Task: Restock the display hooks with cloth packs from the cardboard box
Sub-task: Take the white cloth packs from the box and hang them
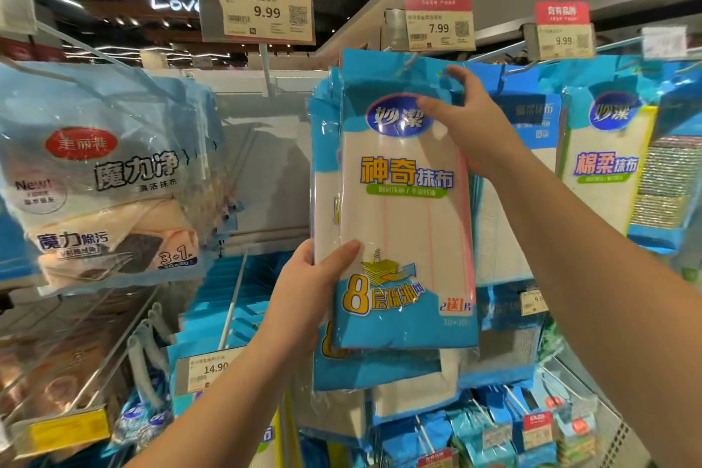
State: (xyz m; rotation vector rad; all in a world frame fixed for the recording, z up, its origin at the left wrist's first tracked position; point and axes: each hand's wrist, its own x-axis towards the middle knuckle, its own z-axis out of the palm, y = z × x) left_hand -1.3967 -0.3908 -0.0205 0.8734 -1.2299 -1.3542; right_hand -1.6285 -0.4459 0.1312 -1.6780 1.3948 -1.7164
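Cloth pack (406,201) upright, long axis vertical, header up.

- The front pack (408,201) hides most of the packs behind (323,365).
- Left pack (95,179) is cut by the frame edge.
- Far-right tag (664,42) is blurred, unreadable.
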